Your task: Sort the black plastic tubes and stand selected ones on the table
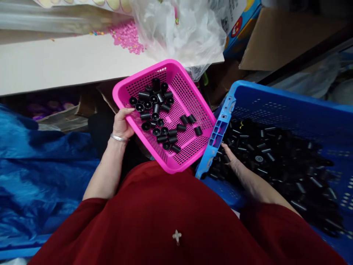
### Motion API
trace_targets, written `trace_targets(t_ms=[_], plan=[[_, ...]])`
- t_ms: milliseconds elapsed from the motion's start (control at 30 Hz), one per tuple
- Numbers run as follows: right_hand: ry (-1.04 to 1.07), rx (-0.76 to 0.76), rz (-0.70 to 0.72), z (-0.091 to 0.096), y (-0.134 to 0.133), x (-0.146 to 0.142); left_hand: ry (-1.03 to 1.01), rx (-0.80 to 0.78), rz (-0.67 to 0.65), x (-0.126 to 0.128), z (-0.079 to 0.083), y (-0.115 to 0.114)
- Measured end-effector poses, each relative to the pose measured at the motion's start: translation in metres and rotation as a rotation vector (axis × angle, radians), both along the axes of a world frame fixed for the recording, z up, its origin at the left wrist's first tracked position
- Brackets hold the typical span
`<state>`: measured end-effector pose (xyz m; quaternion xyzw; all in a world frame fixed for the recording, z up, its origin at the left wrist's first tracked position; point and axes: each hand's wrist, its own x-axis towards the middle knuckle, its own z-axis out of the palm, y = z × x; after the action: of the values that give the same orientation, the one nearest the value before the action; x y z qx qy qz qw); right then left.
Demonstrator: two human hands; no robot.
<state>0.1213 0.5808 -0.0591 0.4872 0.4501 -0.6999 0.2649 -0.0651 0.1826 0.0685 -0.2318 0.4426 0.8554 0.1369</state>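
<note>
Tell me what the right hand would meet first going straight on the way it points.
The right hand would probably meet the blue crate's end wall first; depth is unclear, and the fingers may already touch it. The pink basket lies beyond that wall.

The left fingers (127, 111) hold a pink basket (150, 149).

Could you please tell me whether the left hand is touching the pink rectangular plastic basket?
Touching. The head view shows the left hand gripping the pink rectangular plastic basket by its rim, thumb over the edge.
</note>
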Motion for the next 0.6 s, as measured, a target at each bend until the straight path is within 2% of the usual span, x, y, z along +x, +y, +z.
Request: trace_targets(t_ms=[100, 200, 300, 433, 533, 600], plan=[[0.011, 0.023, -0.020, 0.009, 0.008, 0.005, 0.005, -0.021, -0.001, 0.000, 0.000, 0.001], [0.059, 0.058, -0.050, 0.030, 0.012, 0.006, 0.032, -0.046, -0.003, 0.000, 0.000, 0.003], [0.194, 0.022, -0.051, 0.067, 0.010, -0.002, 0.082, -0.009, -0.030, 0.000, -0.001, 0.003], [0.400, -0.079, 0.019, 0.127, -0.005, -0.024, 0.127, 0.021, -0.050, 0.002, -0.003, 0.004], [0.396, -0.051, 0.047, 0.165, -0.016, -0.045, 0.090, 0.019, -0.062, 0.004, -0.001, 0.004], [0.297, 0.012, 0.045, 0.182, -0.025, -0.059, 0.064, 0.039, -0.063, 0.005, 0.000, 0.004]])
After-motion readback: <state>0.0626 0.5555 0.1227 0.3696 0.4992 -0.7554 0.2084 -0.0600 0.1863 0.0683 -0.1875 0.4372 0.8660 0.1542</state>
